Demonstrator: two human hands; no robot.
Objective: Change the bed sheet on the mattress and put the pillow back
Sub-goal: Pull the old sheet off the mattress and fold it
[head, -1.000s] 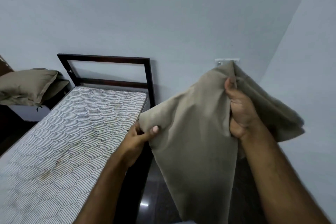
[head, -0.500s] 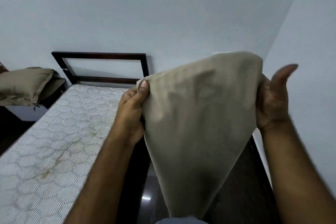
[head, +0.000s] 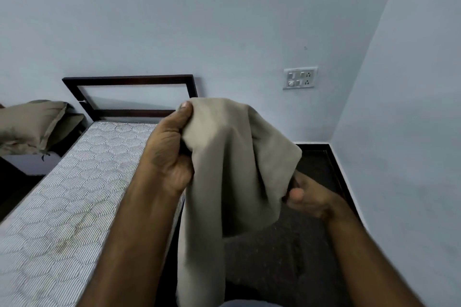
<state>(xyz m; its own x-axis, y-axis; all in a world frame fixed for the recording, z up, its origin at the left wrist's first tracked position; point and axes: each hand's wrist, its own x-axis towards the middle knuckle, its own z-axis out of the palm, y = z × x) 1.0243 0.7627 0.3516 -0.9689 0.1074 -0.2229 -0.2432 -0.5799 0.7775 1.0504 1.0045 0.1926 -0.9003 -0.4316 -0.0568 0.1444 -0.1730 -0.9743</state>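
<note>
A person standing beside a bare bed holds a beige bed sheet (head: 224, 169) up in both hands, the cloth bunched at the top and hanging in long folds toward the dark floor (head: 287, 244). The left hand (head: 169, 154) grips the sheet's upper edge, fingers (head: 185, 112) curled tight round a gathered fold with the thumb pressed on top; the right hand (head: 306, 197), lower and off to the side, pinches another part of the cloth, its thumb showing against the fabric while the rest of its fingers are hidden behind the sheet. The sheet hangs just past the right edge of the mattress (head: 74, 194), above the floor and not touching the bed. The mattress lies uncovered on its dark wooden frame, its quilted grey-striped ticking showing yellowish stains toward the near end. The open headboard (head: 129, 80) stands against the pale blue wall. A pillow (head: 30, 122) in an olive-brown case rests on a surface to the left of the head of the bed, apart from the mattress. A white switch and socket plate (head: 300, 78) is fixed to the wall to the right of the headboard, near the corner of the room.
</note>
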